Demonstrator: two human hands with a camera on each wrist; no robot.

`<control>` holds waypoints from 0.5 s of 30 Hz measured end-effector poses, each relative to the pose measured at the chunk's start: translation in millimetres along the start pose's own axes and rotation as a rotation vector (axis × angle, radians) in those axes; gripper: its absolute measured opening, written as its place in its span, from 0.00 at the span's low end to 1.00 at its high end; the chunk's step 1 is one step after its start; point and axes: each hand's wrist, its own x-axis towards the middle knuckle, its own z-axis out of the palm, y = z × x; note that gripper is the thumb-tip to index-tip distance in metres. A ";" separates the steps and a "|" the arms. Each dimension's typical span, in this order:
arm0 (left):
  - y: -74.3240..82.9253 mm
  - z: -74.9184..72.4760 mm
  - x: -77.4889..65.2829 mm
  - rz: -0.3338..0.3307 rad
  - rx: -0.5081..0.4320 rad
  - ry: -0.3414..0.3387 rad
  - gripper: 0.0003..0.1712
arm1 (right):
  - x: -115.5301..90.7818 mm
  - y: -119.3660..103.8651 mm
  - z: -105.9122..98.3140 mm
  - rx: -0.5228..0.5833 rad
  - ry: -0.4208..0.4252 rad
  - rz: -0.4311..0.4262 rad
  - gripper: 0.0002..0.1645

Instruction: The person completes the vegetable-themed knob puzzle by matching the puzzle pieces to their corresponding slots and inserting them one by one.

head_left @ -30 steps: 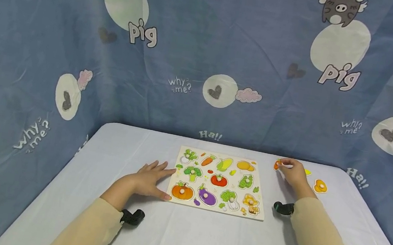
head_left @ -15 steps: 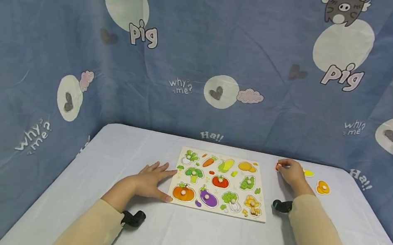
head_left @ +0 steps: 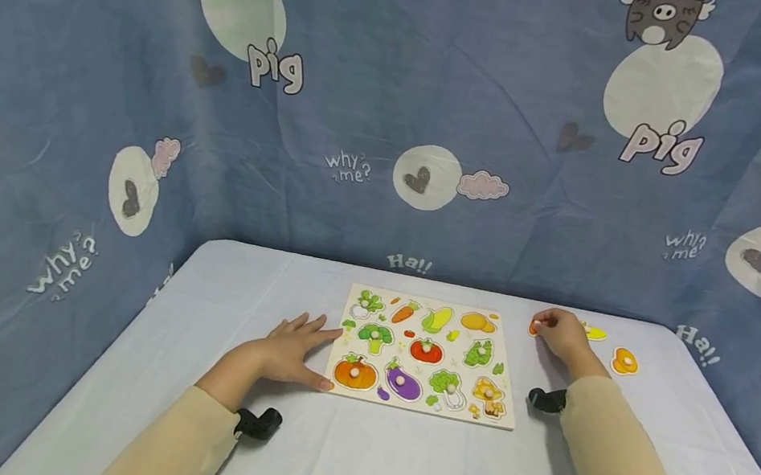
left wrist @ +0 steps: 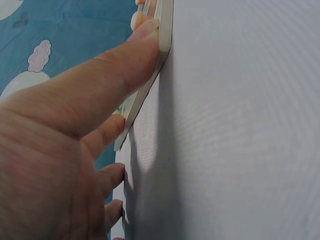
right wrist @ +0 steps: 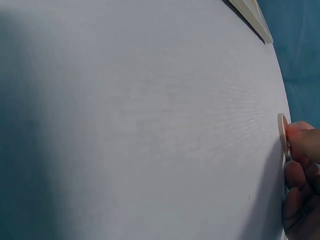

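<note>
A wooden knob puzzle board with vegetable pictures lies on the white table. My left hand has its fingers spread at the board's left side. In the left wrist view, the thumb presses on the board's corner and the index finger touches its edge. Right of the board, my right hand pinches a small orange puzzle piece, a carrot by its look in the earlier head frames. The right wrist view shows this thin piece standing on edge at the fingertips; its face is mostly hidden.
Behind the right hand lies a yellow corn piece, partly covered. A yellow-orange potato piece lies to its right. Knobbed pieces such as the tomato and eggplant sit in the board. A blue printed curtain hangs behind the table.
The right hand stays in about the same place, turning the orange piece so that less of its face shows. More of the corn piece is visible. The left hand and board have not moved.
</note>
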 end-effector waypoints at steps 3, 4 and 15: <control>0.1 0.5 0.3 0.003 -0.002 0.000 0.57 | -1.3 0.8 0.1 -0.015 -0.009 -0.011 0.12; 0.0 0.6 0.4 0.003 -0.001 0.000 0.57 | -1.9 0.7 0.3 -0.016 -0.008 -0.014 0.12; -1.7 1.1 1.1 0.005 0.001 0.005 0.57 | -15.1 -3.5 -1.2 -0.036 0.005 -0.056 0.12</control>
